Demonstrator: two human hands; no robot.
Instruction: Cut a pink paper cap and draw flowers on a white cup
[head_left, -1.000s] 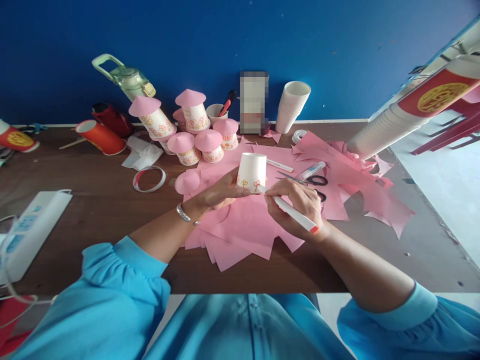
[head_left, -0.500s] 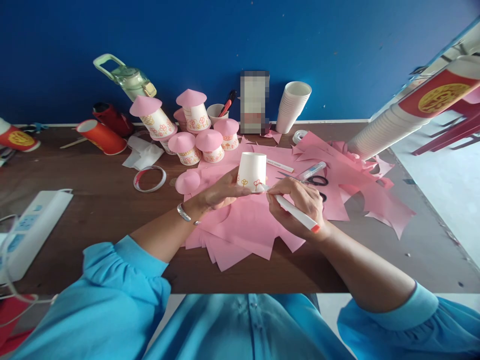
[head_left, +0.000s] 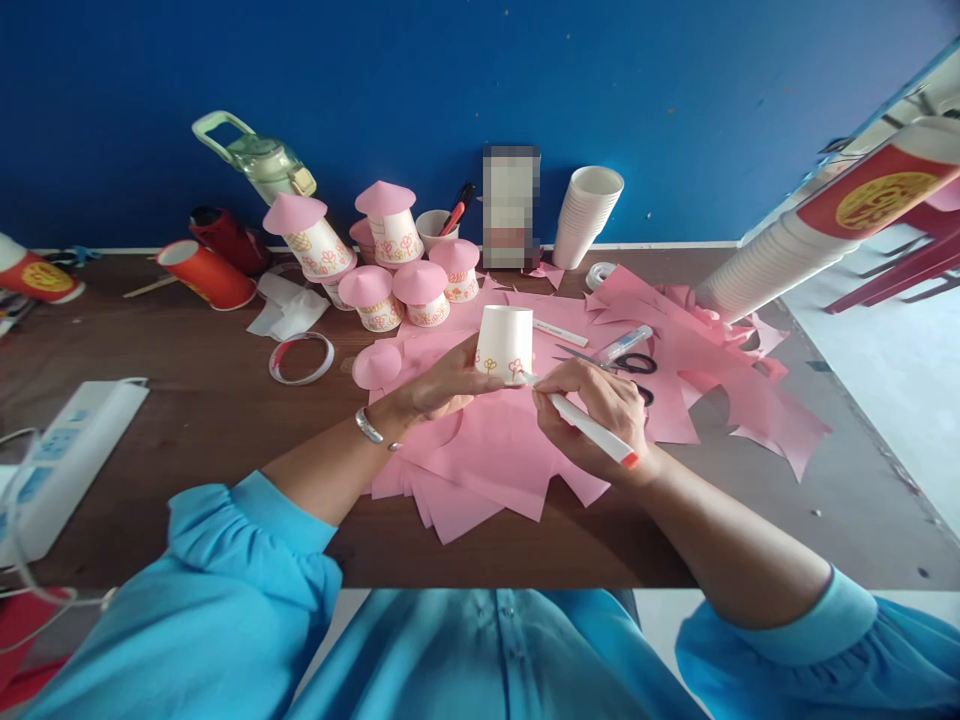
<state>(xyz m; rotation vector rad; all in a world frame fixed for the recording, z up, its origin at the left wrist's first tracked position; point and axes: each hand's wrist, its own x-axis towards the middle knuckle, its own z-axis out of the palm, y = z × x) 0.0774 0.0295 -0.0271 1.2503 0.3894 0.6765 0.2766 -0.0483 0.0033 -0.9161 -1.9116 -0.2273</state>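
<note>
Right at the near edge of the brown table (head_left: 187,420), two arms in blue sleeves reach in over a pile of pink paper sheets (head_left: 487,460). The paper lies under the work, likely so that any marks land on it and not on the wood.

Just past the pile, the left hand (head_left: 439,385) holds a white paper cup (head_left: 505,343) upside down, above the paper. Its fingers are curled snug around the low side of the cup, which keeps it steady. The right hand (head_left: 592,405) is closed around a white marker (head_left: 589,428) (the back end is orange), held like a pencil. The marker tip touches the cup near its rim, by small flower drawings.

A bit farther off lie black scissors (head_left: 634,365), a tape ring (head_left: 300,357) and one loose pink cone (head_left: 376,365). Behind those stand little cup houses with pink roofs (head_left: 397,280), grouped together, probably the done ones. At the back, by the blue wall (head_left: 480,70), there is a stack of plain white cups (head_left: 589,215) and a green water bottle (head_left: 259,160).
</note>
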